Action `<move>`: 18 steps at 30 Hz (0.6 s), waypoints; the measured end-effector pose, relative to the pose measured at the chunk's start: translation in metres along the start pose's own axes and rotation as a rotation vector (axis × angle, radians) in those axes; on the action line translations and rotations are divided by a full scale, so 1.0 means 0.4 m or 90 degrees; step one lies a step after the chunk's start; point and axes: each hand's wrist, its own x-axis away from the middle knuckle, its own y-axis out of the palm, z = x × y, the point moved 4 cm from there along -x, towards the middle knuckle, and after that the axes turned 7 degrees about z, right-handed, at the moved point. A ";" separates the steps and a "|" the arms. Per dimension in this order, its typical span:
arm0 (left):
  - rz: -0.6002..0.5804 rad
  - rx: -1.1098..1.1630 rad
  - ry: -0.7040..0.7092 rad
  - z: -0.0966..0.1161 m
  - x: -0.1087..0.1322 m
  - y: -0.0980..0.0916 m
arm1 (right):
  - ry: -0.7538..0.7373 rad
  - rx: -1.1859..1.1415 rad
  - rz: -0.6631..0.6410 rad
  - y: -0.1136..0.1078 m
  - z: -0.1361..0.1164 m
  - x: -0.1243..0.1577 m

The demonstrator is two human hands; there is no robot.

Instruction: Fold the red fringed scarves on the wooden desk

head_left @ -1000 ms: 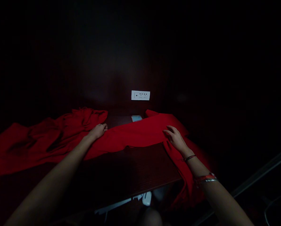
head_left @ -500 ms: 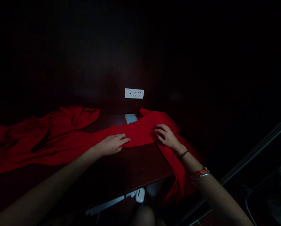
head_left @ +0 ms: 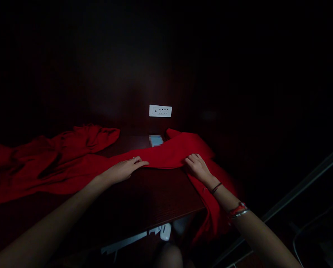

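Observation:
A long red cloth [head_left: 71, 163] lies crumpled across a dark wooden table [head_left: 155, 201] and hangs over its right edge. My left hand [head_left: 124, 169] rests on the cloth's near edge at the middle, fingers pressed together on the fabric, a ring on one finger. My right hand [head_left: 197, 166] grips a fold of the same cloth at the right, fingers curled into it. Bracelets circle my right wrist.
A white wall socket [head_left: 160, 111] sits on the dark back wall. A small pale blurred object [head_left: 156, 140] lies on the table behind the cloth. White things [head_left: 165, 231] show on the floor below the table's front edge. The surroundings are very dark.
My left hand slid right along the cloth toward the middle, then drew back slightly. My right hand's fingers curled onto the fold, and the cloth's near edge moved away from me.

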 end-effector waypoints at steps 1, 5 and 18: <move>-0.009 -0.011 0.013 0.011 0.001 -0.004 | 0.002 0.008 0.004 -0.001 0.001 0.001; -0.016 -0.075 0.049 0.038 -0.004 -0.009 | 0.011 0.017 0.027 -0.008 0.005 0.011; 0.001 -0.169 0.035 -0.016 0.003 -0.033 | 0.073 -0.080 0.053 -0.023 0.046 0.018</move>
